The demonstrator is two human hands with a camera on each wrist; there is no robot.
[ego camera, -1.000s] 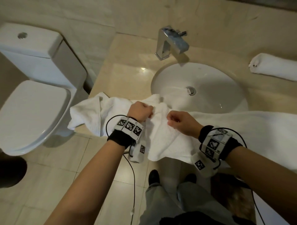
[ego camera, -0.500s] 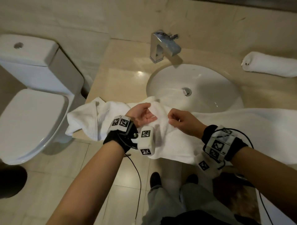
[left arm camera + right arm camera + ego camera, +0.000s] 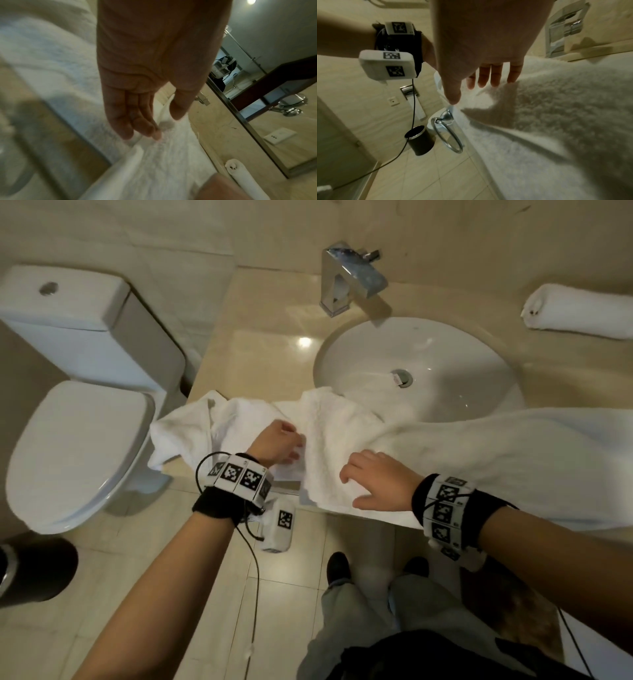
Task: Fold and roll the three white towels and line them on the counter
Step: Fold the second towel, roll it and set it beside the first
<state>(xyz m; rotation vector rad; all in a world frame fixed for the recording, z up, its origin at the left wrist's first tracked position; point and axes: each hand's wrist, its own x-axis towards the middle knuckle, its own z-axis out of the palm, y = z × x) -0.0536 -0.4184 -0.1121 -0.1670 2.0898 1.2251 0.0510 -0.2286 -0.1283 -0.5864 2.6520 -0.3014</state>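
Note:
A long white towel lies rumpled along the counter's front edge, partly over the sink rim, its left end bunched near the toilet. My left hand rests on it left of centre; in the left wrist view its fingers lie straight and touch the cloth. My right hand lies flat on the towel's near edge, fingers spread over the pile. One rolled white towel lies at the back right of the counter, also seen from the left wrist as a roll.
A round white sink with a chrome faucet sits behind the towel. The toilet stands left of the beige counter. A black bin is on the tiled floor; a chrome towel ring hangs under the counter edge.
Both hands pinched the towel's middle a second ago. They have let go: the left hand opened first, and now both lie flat on the cloth, the right nearer the front edge.

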